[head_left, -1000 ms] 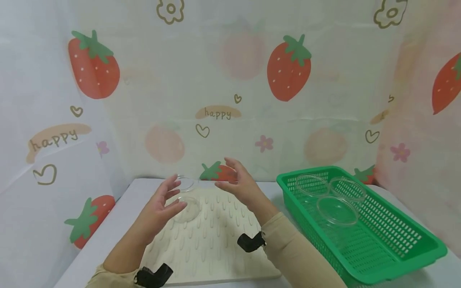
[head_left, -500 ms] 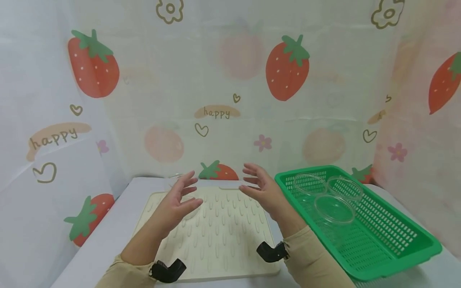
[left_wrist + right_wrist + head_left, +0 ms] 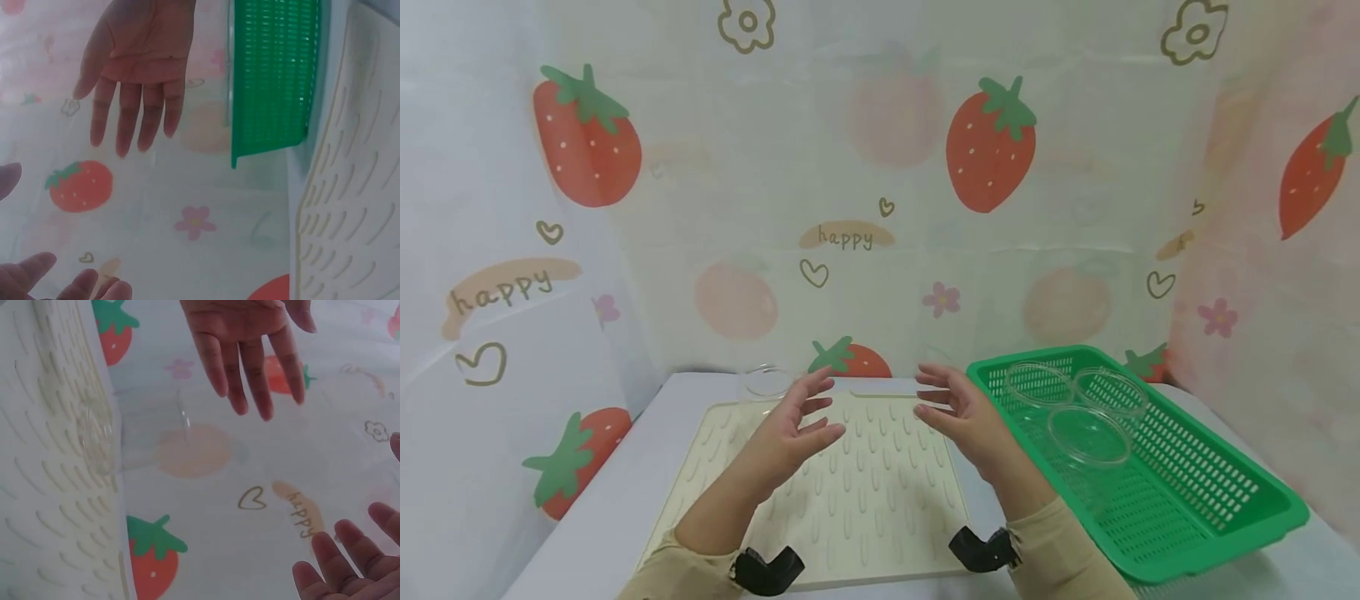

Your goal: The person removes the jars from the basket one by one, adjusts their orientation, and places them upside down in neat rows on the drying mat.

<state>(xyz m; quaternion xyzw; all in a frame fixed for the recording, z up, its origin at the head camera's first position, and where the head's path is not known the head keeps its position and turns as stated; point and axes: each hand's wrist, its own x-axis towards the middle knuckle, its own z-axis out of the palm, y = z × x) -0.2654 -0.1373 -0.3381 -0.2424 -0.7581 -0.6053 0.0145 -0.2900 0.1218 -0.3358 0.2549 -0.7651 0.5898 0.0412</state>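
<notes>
My left hand (image 3: 793,433) hovers above the cream ridged mat (image 3: 880,500), fingers spread and loosely bent, palm facing inward. Across from it, my right hand (image 3: 966,417) is held up between the mat and the green basket (image 3: 1217,542); it grips nothing. A clear round cup (image 3: 766,381) stands upright at the mat's far left, partly hidden behind my left fingers. In the right wrist view, the clear cup (image 3: 97,440) shows faintly with its base on the mat. Both palms face each other with a gap between.
The basket on the right holds three clear round cups (image 3: 1090,435) toward its far end. A white table (image 3: 587,508) lies under everything. Strawberry-printed sheeting (image 3: 850,150) rises at the back and on both sides.
My left hand has shifted right, away from the clear cup. My right hand has moved right and slightly down, nearer the basket. The view has turned slightly.
</notes>
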